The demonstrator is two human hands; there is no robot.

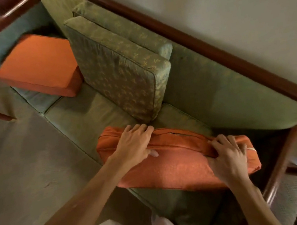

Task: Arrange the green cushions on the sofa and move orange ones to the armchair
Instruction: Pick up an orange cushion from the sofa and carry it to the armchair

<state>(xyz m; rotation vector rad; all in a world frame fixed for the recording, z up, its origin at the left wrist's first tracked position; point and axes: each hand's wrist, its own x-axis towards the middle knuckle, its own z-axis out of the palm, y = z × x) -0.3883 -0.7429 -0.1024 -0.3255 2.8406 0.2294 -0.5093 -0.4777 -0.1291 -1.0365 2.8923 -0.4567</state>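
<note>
An orange cushion [179, 161] stands on its edge at the front of the green sofa seat [79, 118], zipper side up. My left hand [135, 142] grips its top edge near the left end. My right hand [228, 156] grips the same edge near the right end. A second orange cushion [38, 66] lies flat at the sofa's far left end. Two green patterned cushions lean upright against the backrest: the front one [123, 74] and one behind it [128, 29], mostly hidden.
The sofa has a dark wooden frame [211, 50] along the back and a wooden arm [277, 166] at the right end. Grey carpet floor [18, 168] lies in front. A pale wall is behind the sofa.
</note>
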